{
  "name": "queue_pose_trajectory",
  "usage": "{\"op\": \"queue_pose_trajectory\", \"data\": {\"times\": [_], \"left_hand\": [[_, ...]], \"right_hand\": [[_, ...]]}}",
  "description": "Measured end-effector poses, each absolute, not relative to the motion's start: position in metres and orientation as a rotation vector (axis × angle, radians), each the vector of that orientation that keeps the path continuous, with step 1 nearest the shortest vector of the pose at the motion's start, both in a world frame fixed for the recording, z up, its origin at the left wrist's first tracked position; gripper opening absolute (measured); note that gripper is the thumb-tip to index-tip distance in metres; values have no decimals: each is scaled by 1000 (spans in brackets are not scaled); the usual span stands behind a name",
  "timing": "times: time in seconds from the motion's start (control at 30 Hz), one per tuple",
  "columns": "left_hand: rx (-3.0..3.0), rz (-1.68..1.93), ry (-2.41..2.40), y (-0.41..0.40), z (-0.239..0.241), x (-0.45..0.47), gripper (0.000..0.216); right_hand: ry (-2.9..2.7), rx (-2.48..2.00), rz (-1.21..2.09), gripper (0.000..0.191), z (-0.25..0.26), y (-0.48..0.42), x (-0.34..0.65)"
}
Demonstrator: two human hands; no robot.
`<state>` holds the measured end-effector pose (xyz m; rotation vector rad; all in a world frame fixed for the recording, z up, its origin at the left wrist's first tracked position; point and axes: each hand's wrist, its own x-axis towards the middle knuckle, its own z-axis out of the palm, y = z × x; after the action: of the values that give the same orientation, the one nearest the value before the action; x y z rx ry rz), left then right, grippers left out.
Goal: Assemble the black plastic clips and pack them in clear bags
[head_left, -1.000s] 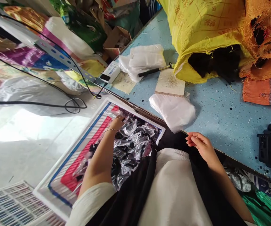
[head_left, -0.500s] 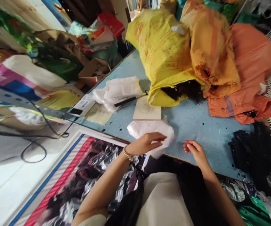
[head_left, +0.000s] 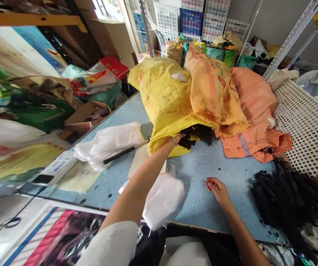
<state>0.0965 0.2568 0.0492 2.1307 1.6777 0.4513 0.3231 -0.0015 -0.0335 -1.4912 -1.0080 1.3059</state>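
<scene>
My left hand (head_left: 179, 138) reaches into the mouth of a yellow woven sack (head_left: 167, 92). It is at the black strip-like pieces (head_left: 194, 136) spilling from the opening; its fingers are mostly hidden, so I cannot tell whether it grips any. Low over the blue table (head_left: 200, 170), my right hand (head_left: 216, 187) has its fingers curled in, with nothing seen in them. Between my arms lies a stack of white plastic bags (head_left: 166, 197) at the table's front edge. Partly behind my left forearm is a beige board (head_left: 138, 160).
Orange (head_left: 217, 88) and salmon sacks (head_left: 254, 99) lie beside the yellow one. A heap of black strips (head_left: 283, 195) is at the right, by a white perforated panel (head_left: 308, 118). At left are more clear bags (head_left: 114, 140), a black-handled tool (head_left: 123, 152) and a crate of wrapped items (head_left: 76, 236).
My left hand has left the white bags and gone forward into the yellow sack's mouth. The right hand stays over the table, fingers still curled. The view has tilted up.
</scene>
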Motion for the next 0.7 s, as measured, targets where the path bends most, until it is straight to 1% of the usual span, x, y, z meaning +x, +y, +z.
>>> {"op": "queue_pose_trajectory", "data": {"times": [0.17,0.3,0.37,0.43,0.5,0.6,0.63,0.7], "left_hand": [[2246,340,1806,210,30,113,52],[2523,360,1650,183,33,113,40],[2459,460,1556,170,39,112,36],[2224,582,1456,149,46,114,34],[1839,616,1227,118,51,117,36],[1199,451,716,59,55,123,55],[1038,395,594,40,55,124,59],[900,357,480,8,55,127,65]], "right_hand": [[-982,-1496,1332,45,-29,-7,319],[-985,-1469,1350,43,-24,-10,316],[-990,-1455,1331,44,-22,-16,317],[-989,-1434,1289,47,-18,-22,320],[-981,-1367,1232,55,-10,-27,323],[-971,-1180,1221,80,8,-33,328],[-978,-1129,1249,85,15,-35,328],[-1006,-1106,1297,85,29,-41,326]]}}
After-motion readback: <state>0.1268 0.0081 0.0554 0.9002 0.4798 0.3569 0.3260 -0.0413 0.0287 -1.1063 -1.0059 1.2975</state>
